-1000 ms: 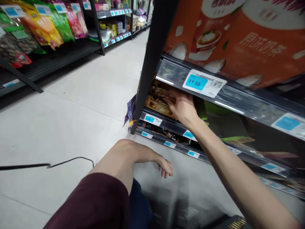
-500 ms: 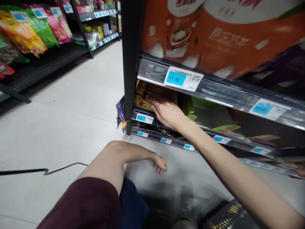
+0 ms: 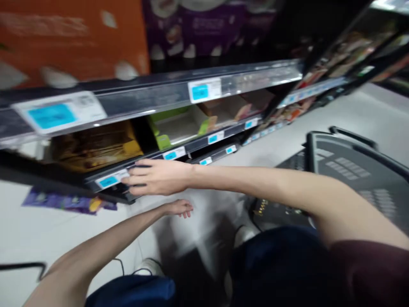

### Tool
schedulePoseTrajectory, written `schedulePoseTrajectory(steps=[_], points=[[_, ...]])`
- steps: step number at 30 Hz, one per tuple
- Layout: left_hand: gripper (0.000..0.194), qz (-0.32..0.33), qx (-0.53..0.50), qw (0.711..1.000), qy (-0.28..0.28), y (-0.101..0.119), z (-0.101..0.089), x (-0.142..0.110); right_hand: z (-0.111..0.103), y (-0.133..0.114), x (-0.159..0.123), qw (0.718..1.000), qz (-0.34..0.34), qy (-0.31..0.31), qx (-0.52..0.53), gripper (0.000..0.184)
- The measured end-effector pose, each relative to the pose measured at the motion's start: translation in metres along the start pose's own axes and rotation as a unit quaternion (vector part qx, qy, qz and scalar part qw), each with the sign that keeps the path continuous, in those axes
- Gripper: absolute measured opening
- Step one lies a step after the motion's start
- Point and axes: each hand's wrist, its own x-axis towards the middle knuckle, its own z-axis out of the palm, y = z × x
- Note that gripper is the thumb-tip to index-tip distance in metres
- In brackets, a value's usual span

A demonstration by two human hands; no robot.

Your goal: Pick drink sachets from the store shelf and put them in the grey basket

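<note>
My right hand (image 3: 158,177) reaches across to the left, palm down, fingers spread, holding nothing visible. Its fingertips lie over the lower shelf edge, beside a blue-and-white price tag (image 3: 109,181); whether they touch it I cannot tell. Above and behind them on that shelf is a yellow display box (image 3: 131,147) with blurred packets inside. To its right stands a green-edged open carton (image 3: 164,140). My left hand (image 3: 179,207) hangs below the right one, over the floor, with its fingers loosely bent and apart and nothing in them.
Large orange (image 3: 76,38) and purple (image 3: 207,27) boxes fill the shelf above. Purple packets (image 3: 64,200) hang at the shelf's left end. A dark grey basket or cart (image 3: 358,170) stands on the right. My knees and shoes are below.
My right hand has come out of the shelf space by the yellow box to the front of the shelf edge. The view has swung right, bringing the grey basket or cart into sight.
</note>
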Motion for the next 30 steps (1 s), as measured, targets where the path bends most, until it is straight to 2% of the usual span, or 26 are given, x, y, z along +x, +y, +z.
schedulePoseTrajectory(steps=[2,4,8,13,17,21,23,26,28,30], points=[[0.049,0.01,0.002,1.0,-0.001,-0.003,-0.001,0.005,-0.009,-0.006,-0.046,0.999,-0.032,-0.021,-0.002,0.034],[0.049,-0.001,-0.029,1.0,0.001,-0.01,-0.001,0.012,-0.02,-0.009,-0.095,0.999,-0.008,-0.039,-0.003,0.031],[0.051,-0.023,-0.07,0.997,-0.021,-0.03,0.002,0.028,-0.05,-0.01,-0.195,0.985,0.169,-0.026,-0.002,0.03],[0.055,-0.049,-0.09,0.994,-0.027,-0.047,0.008,0.037,-0.081,-0.03,-0.316,0.918,0.395,0.003,-0.023,0.029],[0.056,-0.075,-0.116,0.99,-0.032,-0.054,0.015,0.039,-0.073,-0.069,-0.397,0.85,0.521,-0.043,-0.059,0.023],[0.054,-0.088,-0.131,0.987,-0.033,-0.06,0.019,0.043,-0.047,-0.111,-0.447,0.779,0.623,-0.07,-0.027,0.02],[0.055,-0.092,-0.134,0.986,-0.03,-0.065,0.021,0.046,-0.04,-0.124,-0.461,0.739,0.672,-0.042,-0.015,0.02],[0.057,-0.093,-0.138,0.986,-0.023,-0.073,0.022,0.049,-0.039,-0.131,-0.477,0.684,0.729,0.0,-0.025,0.02],[0.057,-0.093,-0.134,0.986,-0.022,-0.076,0.025,0.05,-0.038,-0.132,-0.488,0.663,0.748,-0.035,0.003,0.02],[0.056,-0.093,-0.123,0.988,-0.029,-0.077,0.029,0.052,-0.03,-0.136,-0.498,0.655,0.737,-0.134,0.093,0.017]])
